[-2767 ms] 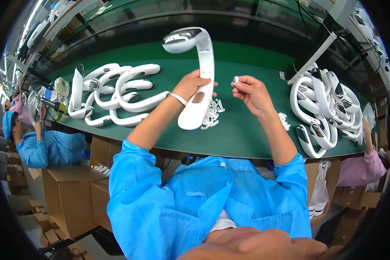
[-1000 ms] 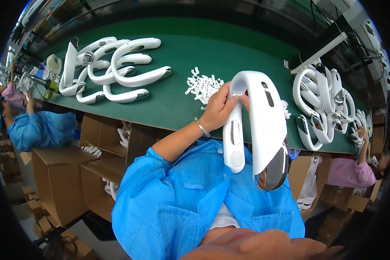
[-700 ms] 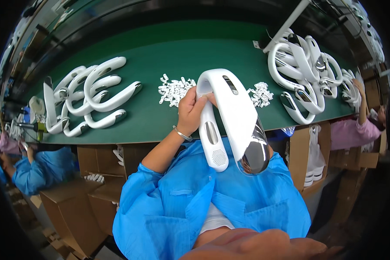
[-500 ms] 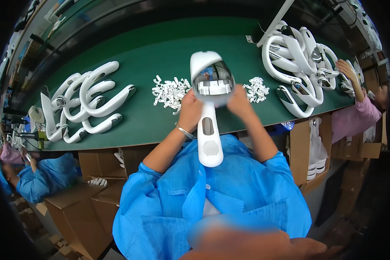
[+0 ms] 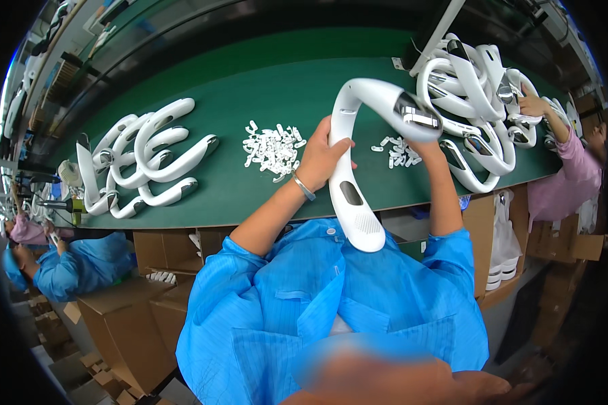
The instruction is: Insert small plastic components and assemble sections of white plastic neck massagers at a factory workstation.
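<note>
My left hand (image 5: 323,156) is closed round the left bend of a white U-shaped plastic device (image 5: 365,91), holding it above the bench. One arm of the device points toward me and carries a dark oval window and a dotted grille. Its other arm reaches right and has a glossy mirror-like panel. Behind that end is my right hand (image 5: 425,148), its fingers hidden, beside a small pile of white plastic pieces (image 5: 404,154). A larger pile of similar white pieces (image 5: 273,150) lies left of my left hand.
Several white curved devices (image 5: 148,155) lie on the green bench (image 5: 243,196) at left, and a taller heap (image 5: 476,101) at right by a white post (image 5: 439,34). A pink-sleeved person (image 5: 567,162) reaches in there. Another person in blue (image 5: 84,263) is at left. Cardboard boxes (image 5: 125,331) stand below.
The device has turned from edge-on to showing its U shape, its far end swinging right. My right hand has moved right, toward the smaller pile, whose pieces are now more spread.
</note>
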Demonstrator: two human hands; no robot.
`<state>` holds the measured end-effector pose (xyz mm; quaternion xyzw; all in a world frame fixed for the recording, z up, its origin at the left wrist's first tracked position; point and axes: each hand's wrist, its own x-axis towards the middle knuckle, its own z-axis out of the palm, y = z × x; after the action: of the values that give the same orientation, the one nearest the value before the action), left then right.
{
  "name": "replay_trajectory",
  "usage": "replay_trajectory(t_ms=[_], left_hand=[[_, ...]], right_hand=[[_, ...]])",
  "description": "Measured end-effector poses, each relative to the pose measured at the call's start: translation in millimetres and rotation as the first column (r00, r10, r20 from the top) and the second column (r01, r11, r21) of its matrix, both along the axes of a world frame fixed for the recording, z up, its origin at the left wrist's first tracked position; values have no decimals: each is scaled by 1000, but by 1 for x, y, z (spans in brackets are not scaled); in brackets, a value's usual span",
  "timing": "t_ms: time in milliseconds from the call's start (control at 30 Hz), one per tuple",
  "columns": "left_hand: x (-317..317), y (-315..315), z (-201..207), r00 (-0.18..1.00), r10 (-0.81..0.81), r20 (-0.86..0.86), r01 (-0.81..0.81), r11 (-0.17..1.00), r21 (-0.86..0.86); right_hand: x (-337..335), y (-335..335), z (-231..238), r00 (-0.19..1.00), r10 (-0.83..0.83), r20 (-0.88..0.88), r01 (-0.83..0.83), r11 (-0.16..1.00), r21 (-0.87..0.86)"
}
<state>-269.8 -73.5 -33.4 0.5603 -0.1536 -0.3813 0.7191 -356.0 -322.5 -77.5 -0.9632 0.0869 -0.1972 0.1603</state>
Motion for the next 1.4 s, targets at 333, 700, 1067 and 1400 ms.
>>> replay_trajectory(t_ms=[333,700,1067,1400], left_hand=[[-2,-11,-15,975,-99,-201,109,993,38],[-25,-11,-13,915,-209,-344,117,956,-268],[-32,6,-8,977,-159,-143,101,934,-343],[-36,13,-13,978,-158,135,199,900,-388]], right_hand=[[-10,36,38,989,-145,15,49,430,901],[-14,129,49,876,-238,420,-89,776,624],[-19,144,49,779,131,613,-205,977,53],[-34,165,70,855,68,513,-77,997,-4]])
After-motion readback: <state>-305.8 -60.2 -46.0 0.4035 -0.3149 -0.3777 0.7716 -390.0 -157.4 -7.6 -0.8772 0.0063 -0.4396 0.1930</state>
